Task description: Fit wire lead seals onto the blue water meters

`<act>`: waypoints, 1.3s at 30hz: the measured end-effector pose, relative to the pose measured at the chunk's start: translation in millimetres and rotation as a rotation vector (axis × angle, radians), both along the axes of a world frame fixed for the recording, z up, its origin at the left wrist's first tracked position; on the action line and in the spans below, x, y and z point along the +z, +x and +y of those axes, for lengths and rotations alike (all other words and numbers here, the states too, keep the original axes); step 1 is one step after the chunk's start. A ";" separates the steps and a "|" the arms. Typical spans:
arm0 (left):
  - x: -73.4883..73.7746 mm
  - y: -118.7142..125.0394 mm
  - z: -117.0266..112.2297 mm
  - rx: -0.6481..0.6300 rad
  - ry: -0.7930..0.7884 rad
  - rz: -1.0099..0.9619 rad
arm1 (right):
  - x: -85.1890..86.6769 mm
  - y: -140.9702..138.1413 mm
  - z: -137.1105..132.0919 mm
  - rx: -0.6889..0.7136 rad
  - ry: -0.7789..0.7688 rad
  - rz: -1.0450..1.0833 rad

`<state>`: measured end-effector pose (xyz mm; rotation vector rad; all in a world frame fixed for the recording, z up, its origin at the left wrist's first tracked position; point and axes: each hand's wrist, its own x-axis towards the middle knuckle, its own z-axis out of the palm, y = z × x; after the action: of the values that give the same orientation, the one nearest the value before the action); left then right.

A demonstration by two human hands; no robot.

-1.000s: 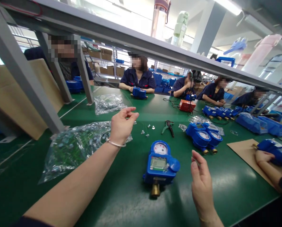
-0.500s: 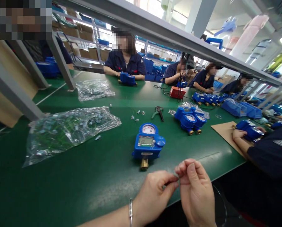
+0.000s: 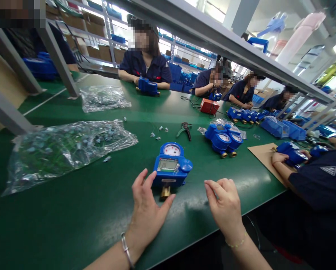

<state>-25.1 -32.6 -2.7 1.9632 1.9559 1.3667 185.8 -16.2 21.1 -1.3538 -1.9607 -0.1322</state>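
1. Green bench (image 3: 72, 210) had the blue water meter (image 3: 172, 165) near its front edge
2. Our left hand (image 3: 148, 210) was spread open, empty, fingertips at the meter's side
3. Our right hand (image 3: 224, 204) hovered half-curled nearby, couldn't tell if it pinched anything
4. Reach-in stage, we reckoned; a grip needed fingers round its body

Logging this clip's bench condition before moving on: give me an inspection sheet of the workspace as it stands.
Surface: green table, glare patches near the front edge.
Job's things: blue water meter lying flat, brass fitting toward the person.
Clutter: large parts bag, smaller bag, pliers, loose small parts, meter cluster, cardboard sheet.
Hands: left hand open at the meter's near-left corner; right hand curled, hold unclear.
Cables: black lead beside red box.
Surroundings: seated co-workers, grey frame rail, carton shelves.
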 end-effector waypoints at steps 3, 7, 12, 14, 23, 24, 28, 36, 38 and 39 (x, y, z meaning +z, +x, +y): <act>-3.5 2.3 -0.6 -0.010 -0.012 -0.020 | 2.9 0.5 0.6 0.008 0.001 -0.030; -5.2 1.3 0.1 -0.029 -0.011 -0.044 | 2.4 0.5 0.9 0.008 -0.008 -0.035; -5.0 0.2 1.8 -0.041 0.006 -0.034 | -2.2 -2.6 4.4 0.013 -0.014 -0.056; -5.4 0.4 2.4 -0.045 -0.004 -0.030 | -2.5 -3.6 5.5 0.012 -0.021 -0.070; -21.1 -2.8 5.8 -0.122 0.020 0.033 | 1.0 -18.0 8.1 0.028 -0.047 -0.156; -22.6 -3.7 6.8 -0.130 0.027 0.052 | -0.1 -21.2 8.9 0.032 -0.063 -0.168; -23.1 -11.3 14.4 -0.178 0.034 0.085 | -10.1 -34.8 13.9 0.079 -0.145 -0.213; -17.0 -29.4 6.4 -0.069 0.155 0.160 | -29.2 -55.5 15.4 0.171 -0.244 -0.056; -16.0 -20.7 -7.3 -0.066 0.112 0.064 | -27.8 -57.5 14.0 0.175 -0.254 0.022; -15.7 -14.4 -13.3 -0.109 -0.003 -0.040 | -26.5 -58.0 13.4 0.169 -0.262 0.056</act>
<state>-39.5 -45.9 -18.4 1.9925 1.8048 1.3644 127.9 -2.8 -5.4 -1.3291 -2.0883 0.2490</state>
